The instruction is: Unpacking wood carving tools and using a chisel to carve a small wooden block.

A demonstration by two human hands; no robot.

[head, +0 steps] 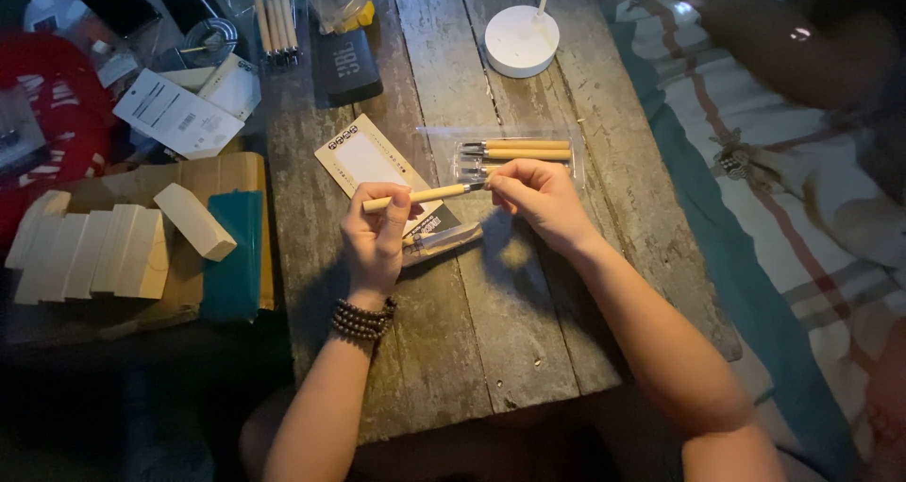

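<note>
Two hands on one wooden-handled carving tool [415,196] | handle gripped by left hand [375,239] | tip end pinched by right hand [538,202] | clear tool tray [576,161] just behind

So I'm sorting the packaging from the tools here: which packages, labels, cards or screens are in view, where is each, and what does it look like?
Clear plastic tool pack: beyond the right hand, rectangular, wooden-handled tools inside.
Backing card: beyond the left hand, tan with a white panel.
White box: far left, flat, dark label marks.
Two dark phone screens: far left corner, unlit.
Black speaker: far edge, boxy, white logo.
</note>
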